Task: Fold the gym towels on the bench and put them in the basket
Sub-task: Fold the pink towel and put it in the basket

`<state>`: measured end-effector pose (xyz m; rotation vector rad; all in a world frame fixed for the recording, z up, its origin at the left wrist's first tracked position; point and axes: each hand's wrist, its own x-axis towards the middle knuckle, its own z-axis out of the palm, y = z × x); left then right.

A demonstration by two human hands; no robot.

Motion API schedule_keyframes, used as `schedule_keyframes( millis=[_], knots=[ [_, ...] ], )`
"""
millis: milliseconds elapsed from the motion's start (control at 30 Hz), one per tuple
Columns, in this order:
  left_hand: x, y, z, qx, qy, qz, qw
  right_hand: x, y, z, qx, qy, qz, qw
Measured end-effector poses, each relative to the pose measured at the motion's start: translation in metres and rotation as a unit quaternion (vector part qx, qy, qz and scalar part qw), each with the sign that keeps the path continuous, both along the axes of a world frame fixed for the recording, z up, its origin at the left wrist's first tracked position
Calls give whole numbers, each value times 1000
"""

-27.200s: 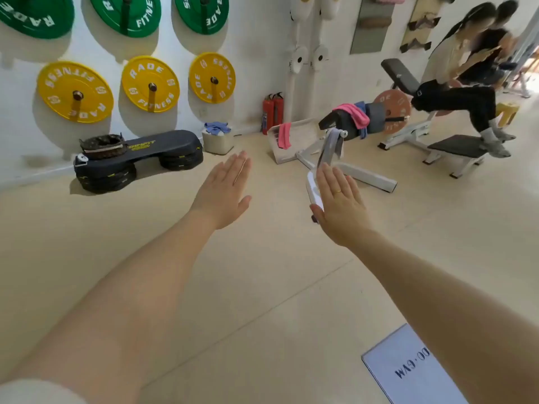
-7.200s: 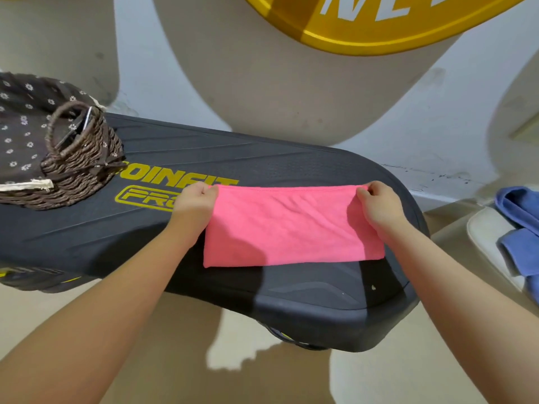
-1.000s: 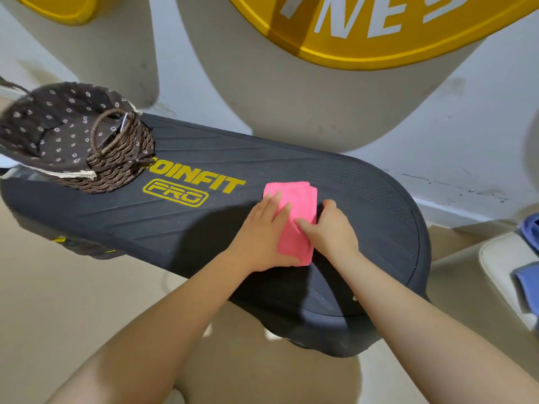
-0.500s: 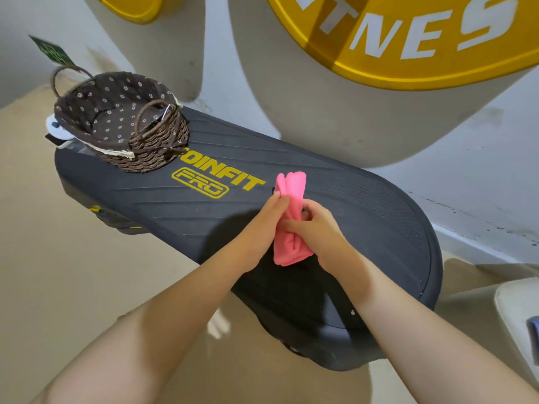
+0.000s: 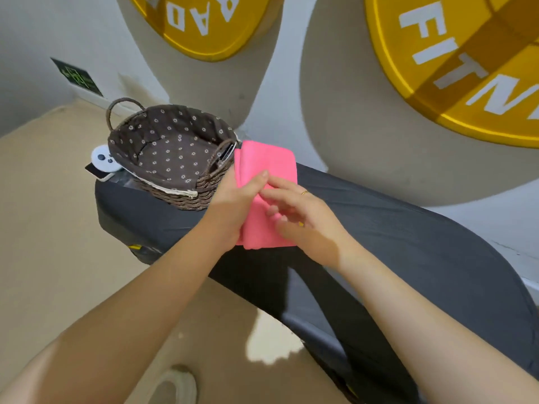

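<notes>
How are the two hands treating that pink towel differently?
The left hand grips the folded pink towel along its edge, thumb on top; the right hand lies over it with looser, spread fingers. Only the right hand wears a ring. Both touch the towel beside the wicker basket.

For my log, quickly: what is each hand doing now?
Left hand: closed on the folded pink towel.
Right hand: fingers loosely on the towel; grip cannot be told.

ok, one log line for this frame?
stage: carry to basket | towel: folded, held | left hand: gripping | right hand: on towel | basket: no towels
</notes>
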<state>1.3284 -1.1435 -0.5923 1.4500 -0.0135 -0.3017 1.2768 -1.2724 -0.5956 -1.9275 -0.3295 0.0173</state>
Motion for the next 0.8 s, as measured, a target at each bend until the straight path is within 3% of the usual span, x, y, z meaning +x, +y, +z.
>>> schedule_keyframes(
  millis=[133, 200, 300, 367, 467, 600, 667, 733, 800],
  knots=[
    [38, 57, 12, -14, -59, -17, 998, 51, 53, 12, -6, -90, -154, 984],
    [61, 83, 15, -36, -57, -13, 998, 80, 77, 17, -18, -85, -196, 977],
    [105, 119, 15, -62, -12, 24, 998, 120, 104, 19, 122, 33, -125, 984],
    [135, 137, 16, -92, 72, 56, 992, 141, 119, 16, 173, 90, -67, 978],
    [170, 153, 14, -93, 142, 48, 984, 169, 132, 10, 71, 96, -73, 990],
    [202, 168, 8, -113, 28, 5, 993, 209, 137, 13, -51, 119, -170, 977],
    [214, 186, 9, -107, -15, -14, 994, 231, 138, 20, -138, 86, -163, 973],
    [224, 208, 12, -53, -42, -44, 997, 249, 146, 27, -240, 43, -116, 963],
    [231, 226, 17, 70, -67, -122, 988, 265, 157, 27, -353, 21, -68, 933]
  ],
)
